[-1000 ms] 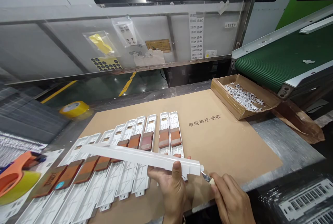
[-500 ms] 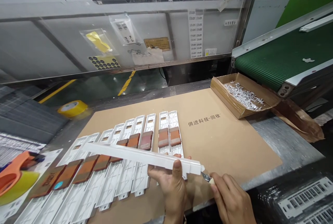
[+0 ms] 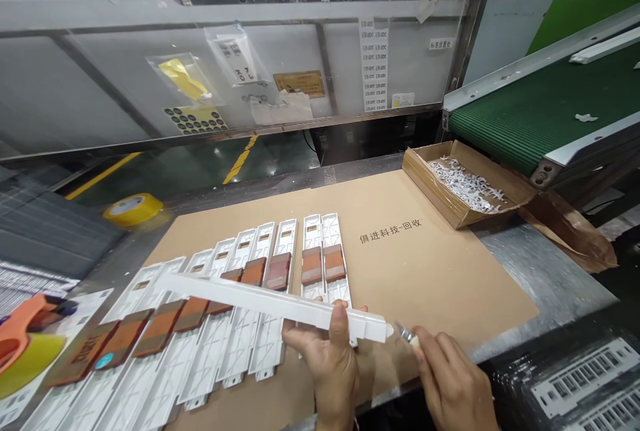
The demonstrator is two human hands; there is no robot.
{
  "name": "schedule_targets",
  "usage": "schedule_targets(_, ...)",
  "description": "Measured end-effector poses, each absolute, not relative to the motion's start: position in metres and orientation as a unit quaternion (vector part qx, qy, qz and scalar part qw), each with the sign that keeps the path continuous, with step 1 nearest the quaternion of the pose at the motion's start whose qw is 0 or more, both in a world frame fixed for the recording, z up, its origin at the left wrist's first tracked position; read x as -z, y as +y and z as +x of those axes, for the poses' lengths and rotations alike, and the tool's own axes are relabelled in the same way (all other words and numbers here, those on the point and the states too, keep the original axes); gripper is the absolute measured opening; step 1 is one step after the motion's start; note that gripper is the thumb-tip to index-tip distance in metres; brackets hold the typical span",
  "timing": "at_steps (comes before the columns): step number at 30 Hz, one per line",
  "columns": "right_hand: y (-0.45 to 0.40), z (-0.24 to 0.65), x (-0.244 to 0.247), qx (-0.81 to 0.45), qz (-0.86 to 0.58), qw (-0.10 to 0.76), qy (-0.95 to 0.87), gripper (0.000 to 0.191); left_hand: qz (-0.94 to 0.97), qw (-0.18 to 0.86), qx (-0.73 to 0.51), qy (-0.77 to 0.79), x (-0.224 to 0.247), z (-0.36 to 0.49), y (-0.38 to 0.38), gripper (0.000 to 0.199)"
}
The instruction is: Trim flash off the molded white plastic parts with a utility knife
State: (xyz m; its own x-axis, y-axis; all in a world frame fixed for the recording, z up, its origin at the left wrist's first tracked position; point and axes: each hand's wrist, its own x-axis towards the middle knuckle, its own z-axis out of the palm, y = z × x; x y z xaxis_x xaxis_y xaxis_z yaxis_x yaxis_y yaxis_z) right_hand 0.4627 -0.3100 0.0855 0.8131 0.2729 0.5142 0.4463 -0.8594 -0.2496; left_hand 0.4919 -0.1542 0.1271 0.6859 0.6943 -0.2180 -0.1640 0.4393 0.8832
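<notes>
My left hand (image 3: 333,357) is closed around a long white plastic strip (image 3: 260,299), gripping it near its right end with the thumb on the near side. My right hand (image 3: 453,377) pinches the pale handle of a small knife (image 3: 406,334). Its metal blade points toward the strip's right tip, with a small gap between them. Beneath the strip, several white ribbed plastic parts (image 3: 205,351) lie side by side on a cardboard sheet (image 3: 430,284). Reddish-brown blocks (image 3: 165,327) rest across these parts.
A shallow cardboard box (image 3: 435,197) of white scraps stands at the back right, beside a green conveyor belt (image 3: 525,124). Yellow tape (image 3: 133,209) and an orange tape dispenser (image 3: 23,331) are at left. Slotted white panels (image 3: 590,371) lie at the lower right.
The knife in my right hand has moved right, from touching the strip's tip to just off it. My left hand still holds the strip in nearly the same place.
</notes>
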Motion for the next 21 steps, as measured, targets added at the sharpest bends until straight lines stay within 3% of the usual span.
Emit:
schedule_targets(6, -0.323, 0.471, -0.082, 0.221, -0.941, 0.205, -0.152, 0.03, 0.444, 0.816, -0.24, 0.282, -0.127, 0.491, -0.153, 0.071)
schedule_targets(11, -0.342, 0.476, -0.081, 0.223, -0.933, 0.254, -0.122, 0.03, 0.358, 0.89, -0.076, 0.271, -0.121, 0.482, -0.159, 0.067)
schedule_targets(16, -0.375, 0.484, -0.071, 0.213, -0.934, 0.271, -0.09, 0.03, 0.346, 0.906, 0.08, 0.229, -0.073, 0.468, -0.182, 0.054)
schedule_targets(21, -0.393, 0.493, -0.061, 0.186, -0.946, 0.244, -0.108, 0.029, 0.419, 0.886, -0.039, 0.193, -0.017, 0.45, -0.214, 0.064)
